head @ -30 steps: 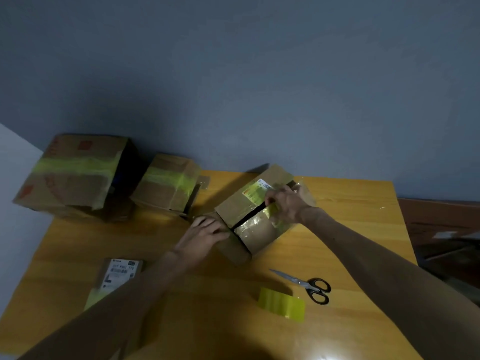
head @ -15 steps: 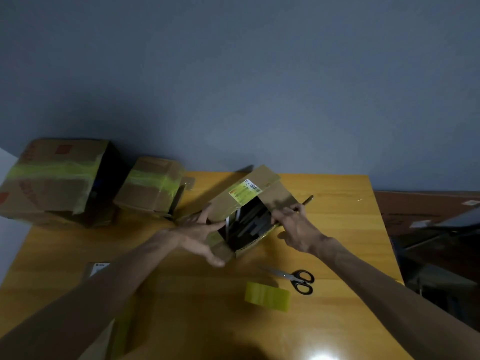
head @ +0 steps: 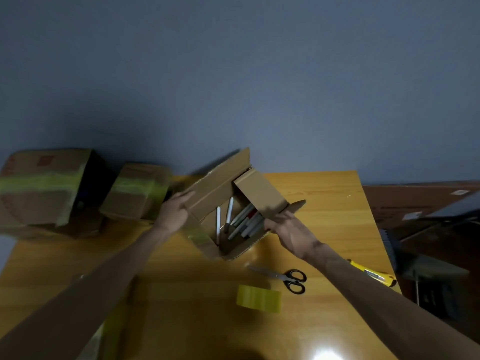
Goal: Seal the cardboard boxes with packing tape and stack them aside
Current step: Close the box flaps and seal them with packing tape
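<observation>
A small cardboard box (head: 207, 242) stands in the middle of the wooden table (head: 324, 203) with its flaps spread open. Several pens and markers (head: 241, 220) lie inside it. My left hand (head: 174, 213) holds the long left flap (head: 215, 188) back, fingers wrapped over its edge. My right hand (head: 285, 229) holds the right flap (head: 259, 193) near its lower corner. A roll of yellow packing tape (head: 258, 298) lies on the table in front of the box. Two boxes sealed with yellow tape, a large one (head: 44, 188) and a smaller one (head: 135, 196), sit at the back left.
Black-handled scissors (head: 285, 276) lie just right of the tape roll. A yellow utility knife (head: 374, 275) rests near the table's right edge, partly under my right forearm. Dark furniture (head: 428, 229) stands beyond that edge. A blue wall rises behind the table.
The box was nearly shut a second ago, with both hands on its top. Both hands have since pulled the flaps apart, and the pens inside now show.
</observation>
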